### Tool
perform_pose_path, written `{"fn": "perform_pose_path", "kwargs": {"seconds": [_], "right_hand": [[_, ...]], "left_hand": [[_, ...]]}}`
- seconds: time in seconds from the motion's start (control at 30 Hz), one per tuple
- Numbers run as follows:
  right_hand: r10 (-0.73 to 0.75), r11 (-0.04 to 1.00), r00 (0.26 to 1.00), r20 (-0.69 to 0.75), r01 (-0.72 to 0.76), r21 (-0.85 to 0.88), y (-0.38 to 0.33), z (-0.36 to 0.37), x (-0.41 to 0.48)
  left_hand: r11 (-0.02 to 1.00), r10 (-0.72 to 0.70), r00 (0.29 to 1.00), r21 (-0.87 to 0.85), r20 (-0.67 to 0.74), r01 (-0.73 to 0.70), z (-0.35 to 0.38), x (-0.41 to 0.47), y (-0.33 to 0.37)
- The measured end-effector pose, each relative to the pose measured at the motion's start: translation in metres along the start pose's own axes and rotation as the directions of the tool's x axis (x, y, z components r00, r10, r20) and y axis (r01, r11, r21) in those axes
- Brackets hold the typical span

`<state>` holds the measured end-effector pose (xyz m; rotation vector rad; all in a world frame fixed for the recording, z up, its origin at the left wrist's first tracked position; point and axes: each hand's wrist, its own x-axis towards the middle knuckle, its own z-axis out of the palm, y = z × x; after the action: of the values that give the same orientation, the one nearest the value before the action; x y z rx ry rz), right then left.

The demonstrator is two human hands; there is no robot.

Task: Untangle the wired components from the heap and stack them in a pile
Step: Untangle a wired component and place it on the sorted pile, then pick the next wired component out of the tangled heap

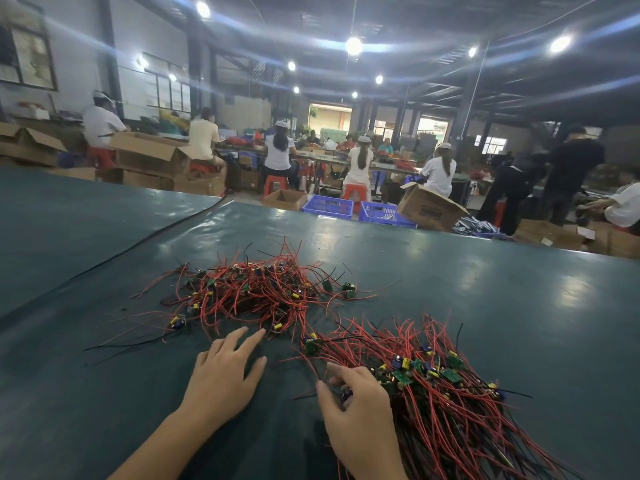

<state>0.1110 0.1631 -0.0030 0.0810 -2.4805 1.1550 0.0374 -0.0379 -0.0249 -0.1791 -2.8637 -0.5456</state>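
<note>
the right hand [356, 410] pinches a wired component [346, 393] beside the pile [450, 393] at the table's [485, 289] near edge; better to lay it with wires along the others. the left hand [225, 372], fingers straight, rests flat before the heap [249, 292] mid-table.

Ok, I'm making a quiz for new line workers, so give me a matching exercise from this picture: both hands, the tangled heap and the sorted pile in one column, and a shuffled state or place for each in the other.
Things
1. left hand
2. right hand
3. tangled heap
4. sorted pile

States or places
A. wires lying roughly one way, at the near right of the table
B. fingers straight, stretched toward the loose wires
C. wires crossing every way, mid-table
D. fingers curled round a small component

Pairs: 1-B, 2-D, 3-C, 4-A
</note>
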Motion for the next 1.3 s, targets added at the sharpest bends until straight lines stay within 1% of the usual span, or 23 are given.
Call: {"fn": "perform_pose_path", "kwargs": {"seconds": [0.07, 0.13, 0.27, 0.4, 0.5, 0.63, 0.77, 0.83, 0.93, 1.07, 1.13, 1.2, 1.23, 1.3], "right_hand": [[-0.046, 0.995, 0.999, 0.005, 0.046, 0.091, -0.004, 0.002, 0.0], [-0.094, 0.986, 0.994, 0.053, 0.086, 0.141, -0.008, 0.004, -0.001], [-0.154, 0.982, 0.973, 0.17, 0.131, 0.138, -0.013, 0.01, -0.007], [-0.137, 0.988, 0.97, 0.199, 0.119, 0.1, -0.011, 0.011, -0.008], [-0.112, 0.994, 0.978, 0.174, 0.108, 0.034, -0.007, 0.007, -0.006], [-0.04, 0.996, 0.987, 0.154, 0.051, -0.068, -0.003, 0.002, -0.005], [0.01, 1.0, 0.993, 0.121, -0.009, -0.001, -0.002, 0.004, -0.003], [0.012, 1.0, 0.992, 0.127, -0.015, 0.016, -0.003, 0.005, -0.003], [0.007, 0.998, 0.987, 0.16, -0.017, 0.063, -0.004, 0.007, -0.003], [0.004, 0.992, 0.98, 0.2, -0.03, 0.127, -0.005, 0.008, -0.003], [-0.026, 0.985, 0.98, 0.2, -0.009, 0.175, -0.008, 0.009, -0.003], [-0.093, 0.984, 0.981, 0.169, 0.064, 0.168, -0.008, 0.011, -0.002], [-0.114, 0.986, 0.979, 0.166, 0.091, 0.139, -0.008, 0.011, -0.001], [-0.11, 0.992, 0.978, 0.178, 0.096, 0.085, -0.006, 0.01, -0.001]], "left_hand": [[0.998, 0.047, 0.999, -0.035, -0.004, -0.047, 0.0, -0.001, 0.002], [0.995, 0.084, 0.996, -0.054, -0.009, -0.084, 0.0, -0.002, 0.003], [0.996, 0.087, 0.996, -0.01, -0.021, -0.088, 0.001, -0.003, 0.003], [0.997, 0.079, 0.996, 0.0, -0.041, -0.079, 0.002, -0.003, 0.002], [0.998, 0.059, 0.989, 0.007, -0.132, -0.058, 0.002, -0.002, 0.002], [0.997, 0.025, 0.965, -0.07, -0.259, -0.044, -0.002, -0.002, 0.0], [0.959, 0.046, 0.929, -0.243, -0.367, -0.143, -0.009, -0.004, 0.011], [0.928, 0.083, 0.896, -0.293, -0.437, -0.229, -0.016, -0.007, 0.019], [0.866, 0.196, 0.811, -0.291, -0.552, -0.407, -0.024, -0.012, 0.03], [0.753, 0.364, 0.65, -0.2, -0.667, -0.627, -0.027, -0.02, 0.047], [0.683, 0.45, 0.59, -0.168, -0.671, -0.711, -0.025, -0.024, 0.054], [0.625, 0.513, 0.548, -0.15, -0.661, -0.766, -0.023, -0.027, 0.058], [0.608, 0.534, 0.534, -0.141, -0.655, -0.781, -0.022, -0.028, 0.06], [0.589, 0.544, 0.529, -0.153, -0.651, -0.793, -0.021, -0.03, 0.061]]}}
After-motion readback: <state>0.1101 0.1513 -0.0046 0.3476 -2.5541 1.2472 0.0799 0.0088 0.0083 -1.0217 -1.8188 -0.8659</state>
